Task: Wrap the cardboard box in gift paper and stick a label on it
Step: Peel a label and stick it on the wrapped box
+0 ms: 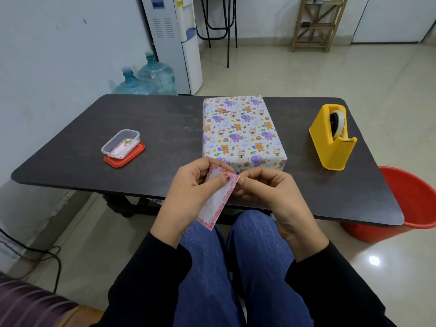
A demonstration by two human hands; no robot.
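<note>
**Desk:** What sits closest to you?

**Caption:** Your knees in blue trousers (236, 267), with black sleeves (151, 274) on both arms. Your two hands meet above your lap, at the near edge of the dark table (153, 119).

**Desk:** And the hands?

**Caption:** Your left hand (186, 197) is curled round a label (218, 201), white with a pink floral border. The thumb lies across its face and the fingers are behind it. Your right hand (271, 197) has its fingers bent in, and thumb and forefinger pinch the label's upper right corner. The label tilts, its lower end pointing down toward your left knee.

**Desk:** Where is the parcel?

**Caption:** Just beyond your hands, the box (240, 109) lies flat on the table near its middle. It is fully covered in gift paper (236, 138) printed with elephants, bears, rabbits and rainbows. The label is not touching it.

**Desk:** Around it?

**Caption:** To your left, well apart from the box, a clear plastic tub (120, 143) stands on its red lid (125, 158) with small printed slips inside. To your right stands a yellow tape dispenser (332, 138) holding a roll. A red bucket (415, 201) sits on the floor past the table's right end.

**Desk:** Background?

**Caption:** Two blue water bottles (146, 81) stand beside a white water cooler (174, 43), with a wooden shelf (316, 22) against the far wall.
</note>
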